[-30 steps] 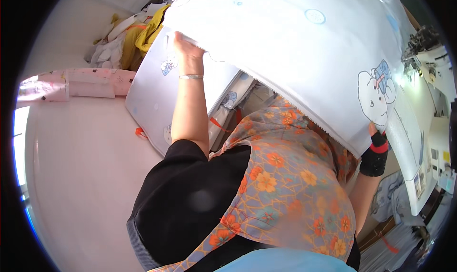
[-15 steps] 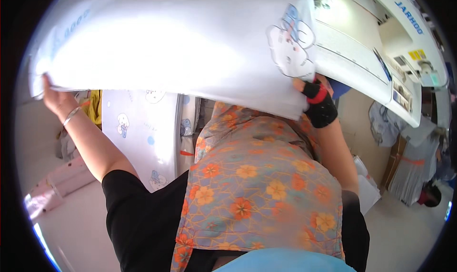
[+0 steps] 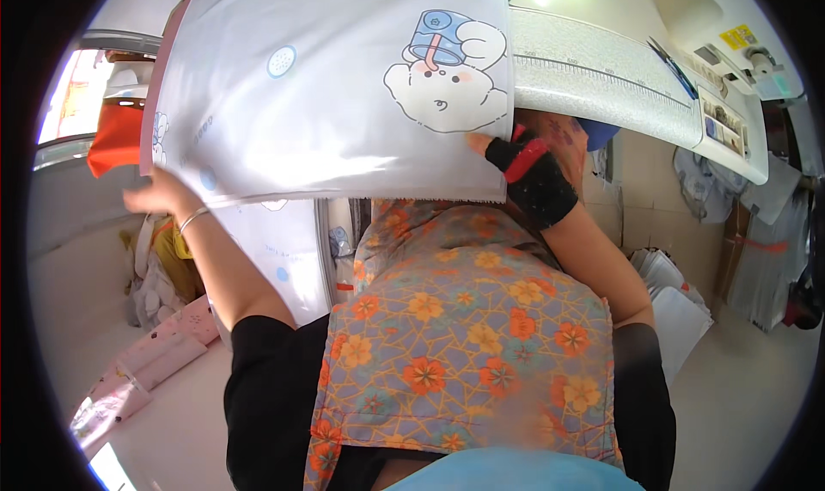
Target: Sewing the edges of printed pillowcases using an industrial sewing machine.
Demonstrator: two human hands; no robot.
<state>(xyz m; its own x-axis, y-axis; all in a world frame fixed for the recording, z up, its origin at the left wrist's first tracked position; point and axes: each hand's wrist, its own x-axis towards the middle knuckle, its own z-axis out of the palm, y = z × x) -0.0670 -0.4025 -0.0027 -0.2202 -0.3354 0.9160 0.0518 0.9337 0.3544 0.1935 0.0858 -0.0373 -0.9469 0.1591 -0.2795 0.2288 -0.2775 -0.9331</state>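
A white cloth [image 3: 292,104] printed with cartoon puppies and blue shapes spreads over the sewing machine table before me. Its near edge looks raw and faintly frayed. At the near right corner my right hand [image 3: 534,173], in a black and red fingerless glove, pinches the cloth with the thumb on top and the other fingers hidden beneath. My left hand [image 3: 168,194], with a bracelet at the wrist, is at the near left corner, slightly blurred. Its thumb or a finger sticks out to the left; the rest is partly hidden by the cloth's edge.
On the right stand the sewing machine's white body [image 3: 713,27] and its ruled bed [image 3: 601,70], with a pen-like tool [image 3: 673,68] on it. More printed cloth [image 3: 279,242] hangs below. An orange cloth [image 3: 125,138] lies at left; pink bundles [image 3: 163,353] rest on the floor.
The cloth has come down flatter onto the table, its print now plain. My left hand has moved right and loosened from the corner; my right hand shifted slightly left along the edge.
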